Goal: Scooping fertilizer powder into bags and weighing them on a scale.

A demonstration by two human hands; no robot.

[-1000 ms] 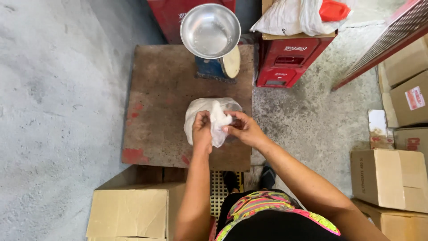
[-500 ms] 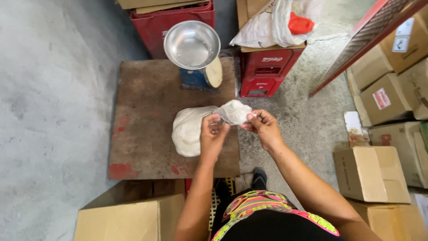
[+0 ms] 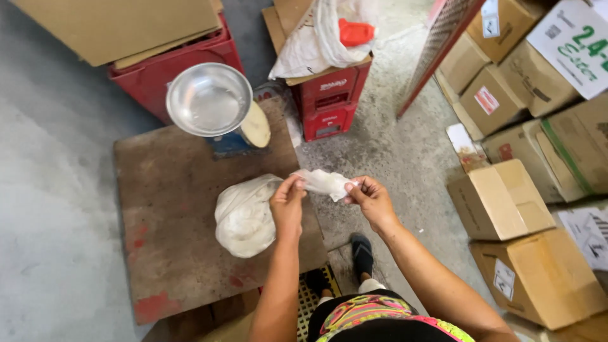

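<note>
— What has changed since half a second ago?

— The white bag's twisted neck [image 3: 324, 182] is now pulled out longer to the right between the two hands. The right hand [image 3: 370, 201] has drawn away from the left hand [image 3: 288, 206], so the hands are a little further apart.

— How do the fingers stand in the head view?

— The left hand's fingertips [image 3: 296, 185] are pinched on the neck at the end nearer the bag's body. The right hand's fingertips [image 3: 352, 187] are clenched on the neck's far end. Both hands are grasping it, and the neck runs taut between them.

— And the bag itself?

— The bulging white plastic bag filled with pale powder [image 3: 244, 215] lies just left of the left fingers, touching that hand's palm side. It rests on a worn brown wooden board [image 3: 168, 209] laid on the grey concrete floor [image 3: 44, 209].

— What lies beyond the fingers?

— Up and to the left of them is a round shiny metal bowl [image 3: 209, 99] sitting on a blue weighing scale with a pale dial [image 3: 244, 135]. Straight above the fingers stand red plastic crates [image 3: 329, 104], topped with a crumpled white sack [image 3: 316, 38] and a small red container [image 3: 356, 31]. To the right of the right fingers, well apart, brown cardboard boxes [image 3: 506, 199] are stacked.
</note>
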